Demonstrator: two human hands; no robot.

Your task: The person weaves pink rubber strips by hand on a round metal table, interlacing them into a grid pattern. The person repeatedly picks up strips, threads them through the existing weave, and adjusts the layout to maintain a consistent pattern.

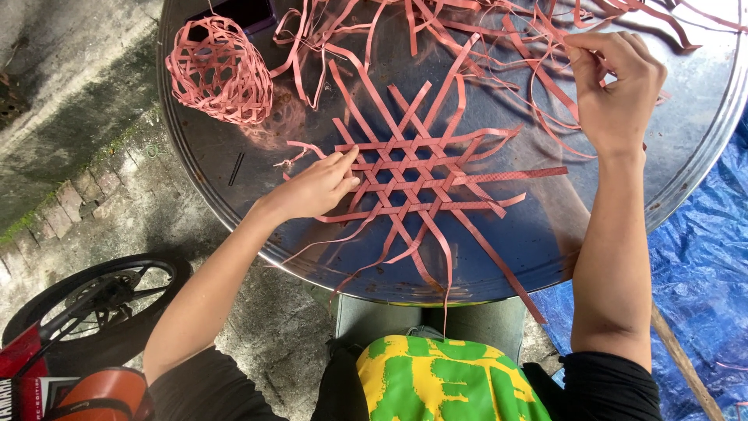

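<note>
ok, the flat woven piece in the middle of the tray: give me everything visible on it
The woven mat is made of flat pink strips that look like plastic, interlaced in an open hexagonal lattice. It is unfinished: loose strip ends fan out in all directions, some past the near rim of the round metal tray it lies flat on. The left hand presses its left edge with its fingers. The right hand pinches a loose strip beyond it.

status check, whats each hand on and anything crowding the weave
Left hand pressing flat woven mat at its left edge. Right hand pinching a strip from the loose strip pile. Woven ball sits apart, far left of the tray.
</note>
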